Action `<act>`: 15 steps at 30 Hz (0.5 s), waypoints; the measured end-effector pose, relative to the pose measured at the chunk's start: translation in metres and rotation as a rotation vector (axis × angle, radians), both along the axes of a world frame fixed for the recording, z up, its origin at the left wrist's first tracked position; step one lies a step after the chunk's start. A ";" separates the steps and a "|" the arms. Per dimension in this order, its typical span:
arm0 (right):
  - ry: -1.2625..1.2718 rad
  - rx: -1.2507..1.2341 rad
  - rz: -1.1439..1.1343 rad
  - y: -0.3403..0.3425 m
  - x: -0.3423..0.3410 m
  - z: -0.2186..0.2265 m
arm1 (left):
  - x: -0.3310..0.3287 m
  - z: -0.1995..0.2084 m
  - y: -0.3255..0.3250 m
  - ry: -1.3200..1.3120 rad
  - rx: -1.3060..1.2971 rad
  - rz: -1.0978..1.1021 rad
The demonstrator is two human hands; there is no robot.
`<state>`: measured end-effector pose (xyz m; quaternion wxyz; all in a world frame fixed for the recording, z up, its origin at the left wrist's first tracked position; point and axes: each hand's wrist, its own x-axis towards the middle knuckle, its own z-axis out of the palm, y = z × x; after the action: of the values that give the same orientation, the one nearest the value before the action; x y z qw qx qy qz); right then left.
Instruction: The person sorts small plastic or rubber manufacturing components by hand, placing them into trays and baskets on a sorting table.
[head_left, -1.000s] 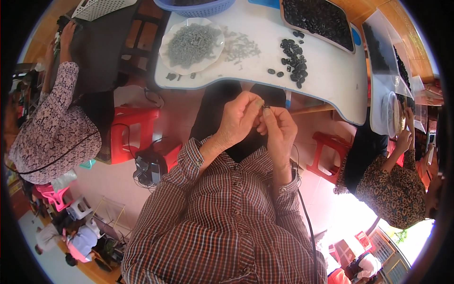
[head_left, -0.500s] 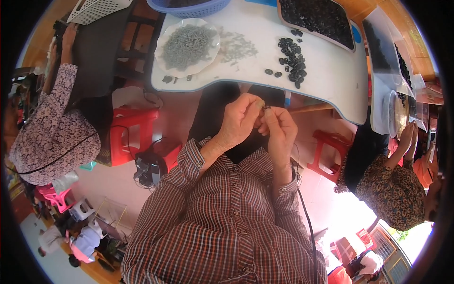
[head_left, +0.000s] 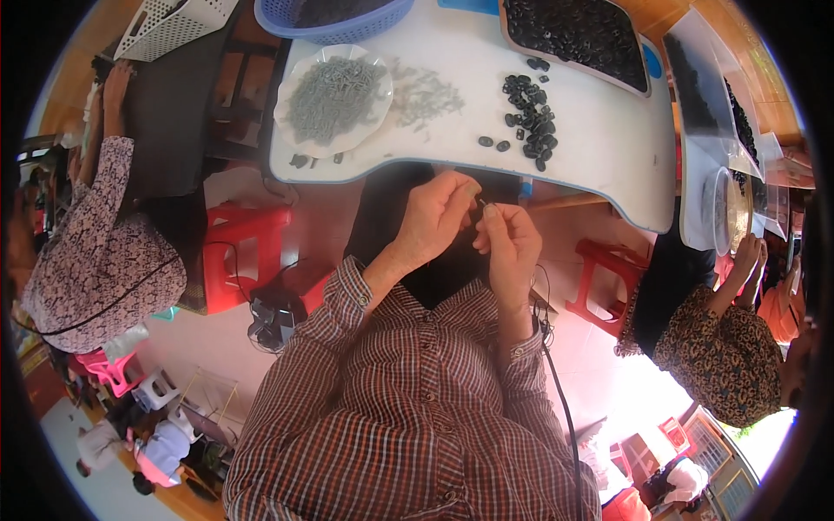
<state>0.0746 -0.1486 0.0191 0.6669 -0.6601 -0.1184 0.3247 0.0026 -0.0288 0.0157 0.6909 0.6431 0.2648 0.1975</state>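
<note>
Just off the table's front edge, my left hand (head_left: 437,219) and my right hand (head_left: 510,241) meet in front of my body. Both are closed in a pinch, fingertips a short way apart. Between them shows a small dark piece (head_left: 480,201), too small to name and partly hidden by the fingers. Beyond them on the white table (head_left: 417,143) stands a scalloped white plate (head_left: 283,122) heaped with small grey pieces (head_left: 334,97). More loose grey pieces (head_left: 426,94) lie beside it. To the right is a cluster of small black oval pieces (head_left: 530,117).
A tray (head_left: 645,90) of black pieces and a blue basket (head_left: 356,33) stand at the far side. Red stools (head_left: 248,252) (head_left: 599,278) flank me. Co-workers sit left (head_left: 104,278) and right (head_left: 721,347). A cable (head_left: 563,408) runs down my right side.
The view has shifted slightly, so the table sits lower and further left in it. My fingertips have drawn slightly apart, still pinching near the small dark piece.
</note>
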 end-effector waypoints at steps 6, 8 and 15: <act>0.030 -0.042 -0.054 0.002 0.004 0.000 | 0.036 -0.032 0.030 0.010 0.694 0.107; 0.016 -0.053 -0.041 0.001 0.005 0.000 | 0.049 -0.037 0.035 0.104 0.862 0.098; -0.002 -0.066 -0.051 0.002 0.008 -0.006 | 0.070 -0.041 0.040 0.234 1.004 -0.025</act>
<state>0.0829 -0.1464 0.0131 0.6528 -0.6849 -0.0917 0.3106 0.0728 0.0117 -0.0255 0.2650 0.9164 0.2055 0.2188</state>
